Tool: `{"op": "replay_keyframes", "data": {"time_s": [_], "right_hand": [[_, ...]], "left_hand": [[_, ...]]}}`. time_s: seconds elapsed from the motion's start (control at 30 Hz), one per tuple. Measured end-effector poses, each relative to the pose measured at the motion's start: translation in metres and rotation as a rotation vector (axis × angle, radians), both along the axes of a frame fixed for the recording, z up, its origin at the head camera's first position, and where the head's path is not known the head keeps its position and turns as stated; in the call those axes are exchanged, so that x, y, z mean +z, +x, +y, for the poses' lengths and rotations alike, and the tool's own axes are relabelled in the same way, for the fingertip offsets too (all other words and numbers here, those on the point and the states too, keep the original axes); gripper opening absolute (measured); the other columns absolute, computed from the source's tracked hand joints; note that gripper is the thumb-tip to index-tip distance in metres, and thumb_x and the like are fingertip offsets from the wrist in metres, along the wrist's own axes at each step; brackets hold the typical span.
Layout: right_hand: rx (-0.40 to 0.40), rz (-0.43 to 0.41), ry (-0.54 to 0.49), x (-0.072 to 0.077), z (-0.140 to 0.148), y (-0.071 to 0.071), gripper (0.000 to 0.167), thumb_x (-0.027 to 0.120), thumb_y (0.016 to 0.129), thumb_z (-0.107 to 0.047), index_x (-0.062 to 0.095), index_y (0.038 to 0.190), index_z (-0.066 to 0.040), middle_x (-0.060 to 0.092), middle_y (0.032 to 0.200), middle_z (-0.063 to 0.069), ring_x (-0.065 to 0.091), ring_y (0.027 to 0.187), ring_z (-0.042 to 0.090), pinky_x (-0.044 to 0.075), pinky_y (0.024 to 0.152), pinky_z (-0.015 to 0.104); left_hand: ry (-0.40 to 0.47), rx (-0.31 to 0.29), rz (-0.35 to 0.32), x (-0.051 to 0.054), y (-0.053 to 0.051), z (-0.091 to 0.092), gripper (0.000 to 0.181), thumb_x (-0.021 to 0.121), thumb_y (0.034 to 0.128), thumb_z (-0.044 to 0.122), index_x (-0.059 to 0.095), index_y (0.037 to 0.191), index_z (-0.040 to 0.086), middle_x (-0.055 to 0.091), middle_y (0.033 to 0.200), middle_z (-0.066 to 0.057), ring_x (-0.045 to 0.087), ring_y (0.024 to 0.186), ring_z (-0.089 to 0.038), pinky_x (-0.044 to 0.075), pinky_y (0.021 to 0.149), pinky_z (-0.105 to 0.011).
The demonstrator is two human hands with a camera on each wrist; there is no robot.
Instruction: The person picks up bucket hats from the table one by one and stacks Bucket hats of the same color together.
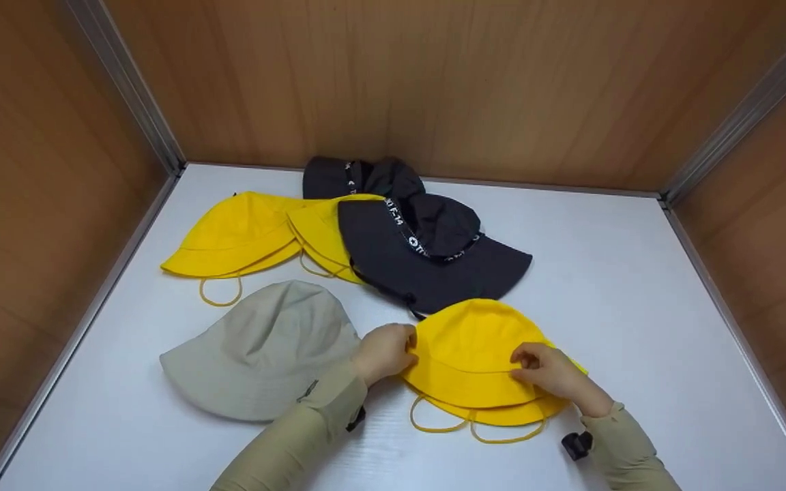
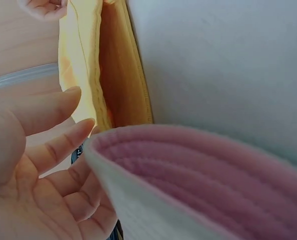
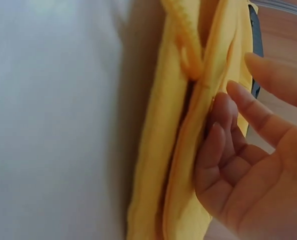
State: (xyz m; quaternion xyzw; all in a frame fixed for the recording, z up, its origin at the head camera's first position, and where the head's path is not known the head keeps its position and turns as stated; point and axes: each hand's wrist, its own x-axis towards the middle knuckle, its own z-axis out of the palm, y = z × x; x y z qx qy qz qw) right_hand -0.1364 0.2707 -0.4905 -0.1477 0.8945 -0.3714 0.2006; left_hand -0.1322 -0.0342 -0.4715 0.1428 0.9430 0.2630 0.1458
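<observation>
A yellow bucket hat point(image 1: 478, 341) lies at the front right, with two brim edges one below the other and two cord loops hanging out. My left hand point(image 1: 386, 351) is at its left edge; in the left wrist view the thumb and index finger point(image 2: 63, 142) stand apart beside the yellow cloth. Over the right part of the brim is my right hand point(image 1: 548, 368), its fingers loosely bent. The right wrist view shows those fingertips point(image 3: 223, 107) against or very near the cloth, without a pinch. A beige bucket hat point(image 1: 277, 354) lies left of my left hand, its stitched pink underside point(image 2: 203, 165) visible.
Behind, more yellow hats point(image 1: 236, 235) overlap a dark hat with a lettered band point(image 1: 427, 273). Another dark hat point(image 1: 325, 177) lies against the back wooden wall point(image 1: 434, 88). Wooden walls with metal edge strips enclose the white table point(image 1: 638, 307) left and right.
</observation>
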Motion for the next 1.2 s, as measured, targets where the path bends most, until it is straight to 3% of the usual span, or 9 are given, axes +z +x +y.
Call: {"op": "replay_keyframes", "data": {"time_s": [0.2, 0.37, 0.5, 0.67, 0.83, 1.03, 1.1, 1.2], "right_hand": [[-0.038, 0.008, -0.006, -0.006, -0.001, 0.003, 0.02, 0.069, 0.086, -0.013, 0.057, 0.098, -0.002, 0.046, 0.081, 0.005, 0.042, 0.07, 0.016, 0.034, 0.058, 0.021], [-0.012, 0.046, -0.015, -0.009, -0.001, 0.003, 0.02, 0.069, 0.086, -0.014, 0.057, 0.097, -0.003, 0.045, 0.081, 0.005, 0.041, 0.067, 0.015, 0.034, 0.058, 0.021], [-0.023, 0.044, -0.014, -0.01, 0.0, 0.003, 0.019, 0.068, 0.087, -0.014, 0.057, 0.098, -0.004, 0.044, 0.081, 0.004, 0.041, 0.067, 0.014, 0.034, 0.058, 0.021], [-0.031, 0.043, -0.003, -0.009, 0.001, 0.003, 0.017, 0.068, 0.087, -0.014, 0.057, 0.098, -0.005, 0.045, 0.081, 0.004, 0.041, 0.067, 0.014, 0.034, 0.058, 0.022], [-0.022, 0.051, -0.02, -0.01, 0.002, 0.003, 0.018, 0.068, 0.087, -0.014, 0.057, 0.098, -0.005, 0.046, 0.082, 0.005, 0.041, 0.069, 0.015, 0.034, 0.058, 0.022], [-0.033, 0.023, -0.013, -0.014, 0.004, 0.005, 0.019, 0.068, 0.087, -0.015, 0.056, 0.099, -0.006, 0.045, 0.082, 0.005, 0.042, 0.07, 0.016, 0.035, 0.059, 0.021], [-0.039, 0.013, -0.01, -0.015, 0.005, 0.006, 0.019, 0.068, 0.087, -0.015, 0.056, 0.1, -0.006, 0.045, 0.083, 0.004, 0.042, 0.071, 0.016, 0.035, 0.059, 0.022], [-0.04, 0.018, -0.017, -0.017, 0.005, 0.008, 0.021, 0.068, 0.087, -0.016, 0.056, 0.1, -0.006, 0.046, 0.083, 0.005, 0.043, 0.072, 0.017, 0.035, 0.06, 0.022]], "left_hand": [[0.066, 0.005, 0.002, 0.003, -0.003, -0.006, 0.014, 0.069, 0.0843, 0.016, 0.063, 0.088, 0.005, 0.057, 0.073, -0.003, 0.047, 0.065, -0.016, 0.043, 0.064, -0.03], [0.138, 0.06, 0.034, 0.019, -0.012, -0.03, 0.012, 0.066, 0.087, 0.015, 0.064, 0.091, 0.004, 0.061, 0.076, -0.006, 0.049, 0.064, -0.015, 0.043, 0.061, -0.029], [0.175, 0.169, 0.056, 0.037, -0.026, -0.064, 0.014, 0.063, 0.0893, 0.016, 0.065, 0.094, 0.003, 0.064, 0.083, -0.01, 0.053, 0.068, -0.017, 0.045, 0.062, -0.029], [0.237, 0.32, 0.006, 0.056, -0.043, -0.12, 0.023, 0.056, 0.0936, 0.017, 0.063, 0.103, -0.002, 0.064, 0.099, -0.017, 0.056, 0.083, -0.024, 0.048, 0.073, -0.035], [0.261, 0.457, -0.041, 0.069, -0.052, -0.172, 0.032, 0.048, 0.0968, 0.021, 0.058, 0.112, -0.005, 0.058, 0.114, -0.022, 0.053, 0.099, -0.029, 0.045, 0.087, -0.041], [0.225, 0.527, -0.032, 0.077, -0.053, -0.219, 0.04, 0.044, 0.0975, 0.023, 0.053, 0.117, -0.01, 0.053, 0.119, -0.027, 0.05, 0.097, -0.031, 0.044, 0.083, -0.04], [0.207, 0.546, -0.028, 0.076, -0.053, -0.233, 0.042, 0.042, 0.0977, 0.024, 0.051, 0.118, -0.012, 0.052, 0.118, -0.028, 0.048, 0.094, -0.03, 0.043, 0.08, -0.038], [0.179, 0.583, -0.032, 0.069, -0.049, -0.256, 0.047, 0.039, 0.0982, 0.025, 0.046, 0.122, -0.015, 0.047, 0.123, -0.033, 0.048, 0.1, -0.037, 0.044, 0.085, -0.045]]}}
